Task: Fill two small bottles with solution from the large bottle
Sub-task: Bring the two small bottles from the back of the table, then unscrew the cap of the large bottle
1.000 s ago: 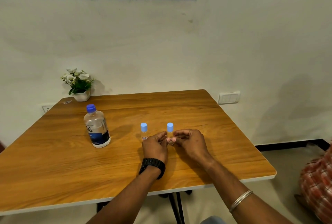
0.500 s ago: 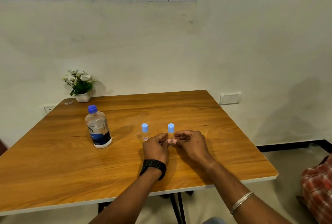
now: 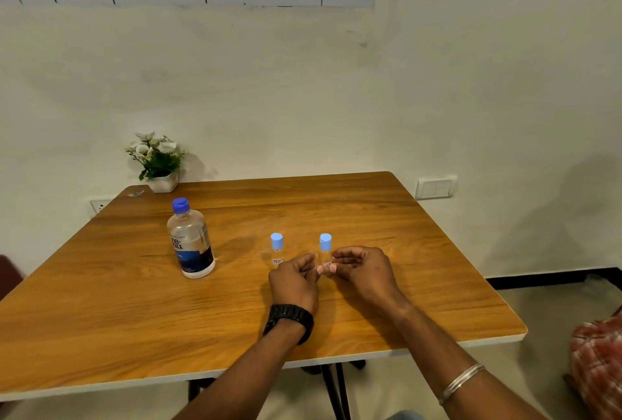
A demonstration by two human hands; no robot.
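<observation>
Both hands meet at the right small bottle (image 3: 325, 253), which stands upright on the counter (image 3: 101, 302): the left hand (image 3: 294, 280) and the right hand (image 3: 361, 271) have curled fingertips pinching its lower body from either side, near its label. Its pale blue cap (image 3: 325, 241) is on and clear of the fingers. Just left of that bottle stands the second small bottle (image 3: 277, 249), also capped and upright, partly hidden at its base by the left hand and touched by neither as far as can be seen. Well to the left of the held bottle stands the large bottle (image 3: 191, 239), with its darker blue cap screwed on and clear liquid up into the shoulder. Both small bottles look clear; whether they hold any liquid is too small to tell. Such a small bottle is likely light, stiff plastic and easy to tip, so it wants steadying low on the body while the other hand twists the cap. The large bottle is probably heavy when full and smooth-sided; around the labelled middle seems the surest place to hold it. A flower pot (image 3: 162, 180) sits far behind the large bottle.
</observation>
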